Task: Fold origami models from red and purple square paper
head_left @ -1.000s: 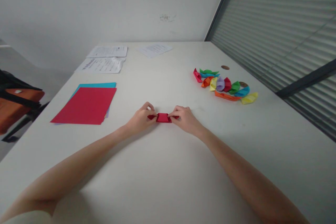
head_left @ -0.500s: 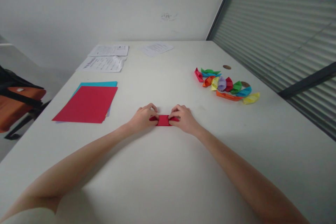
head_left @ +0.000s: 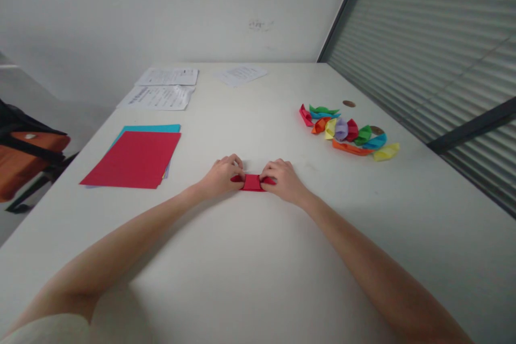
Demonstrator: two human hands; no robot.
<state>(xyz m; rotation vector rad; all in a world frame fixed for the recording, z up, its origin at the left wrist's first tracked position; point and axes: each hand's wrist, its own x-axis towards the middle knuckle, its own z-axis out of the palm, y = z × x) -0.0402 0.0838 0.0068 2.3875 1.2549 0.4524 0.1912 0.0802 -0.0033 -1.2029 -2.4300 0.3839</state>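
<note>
Pinching a small red paper point(head_left: 252, 183) at both ends, our left hand point(head_left: 221, 176) and right hand point(head_left: 285, 180) each have it in their grip. It is on the desk point(head_left: 258, 258) between our hands. A pile of sheets point(head_left: 135, 160) lies to our left, and bright folded bits point(head_left: 352, 130) lie farther off to our right.

Left arm point(head_left: 133, 244): extended forward and inward, bent at the elbow. Right arm point(head_left: 371, 266): extended forward and inward, opposing the left. Left hand point(head_left: 223, 176) and right hand point(head_left: 285, 181): facing each other, near but apart, fingers curled, thumb and fingertips pinched together on each.
</note>
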